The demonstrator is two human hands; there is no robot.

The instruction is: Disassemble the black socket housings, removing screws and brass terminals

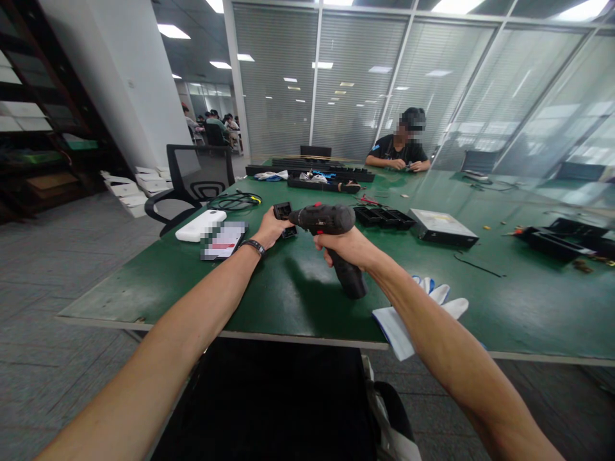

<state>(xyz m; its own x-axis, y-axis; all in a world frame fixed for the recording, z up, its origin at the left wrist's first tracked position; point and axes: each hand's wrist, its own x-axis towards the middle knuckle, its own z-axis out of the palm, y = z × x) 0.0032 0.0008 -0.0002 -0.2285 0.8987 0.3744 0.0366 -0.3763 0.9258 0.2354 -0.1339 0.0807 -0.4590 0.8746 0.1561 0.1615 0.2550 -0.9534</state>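
My right hand [346, 248] is wrapped round the grip of a black cordless drill [331, 240], held above the green table [288, 288] with its nose pointing left. The drill's tip meets a small black plastic part [284, 214] that my left hand [271, 228] grips and steadies at the table surface. A dark band sits on my left wrist [254, 246]. Just left of that hand lie a flat card-like item [223, 240] and a white oblong case [200, 225].
White gloves [413, 314] lie at the near table edge under my right forearm. A silver drive box [442, 227], black trays [383, 218] and cables [235, 202] are farther back. A person sits at the far end [401, 150]. An office chair [196, 179] stands left.
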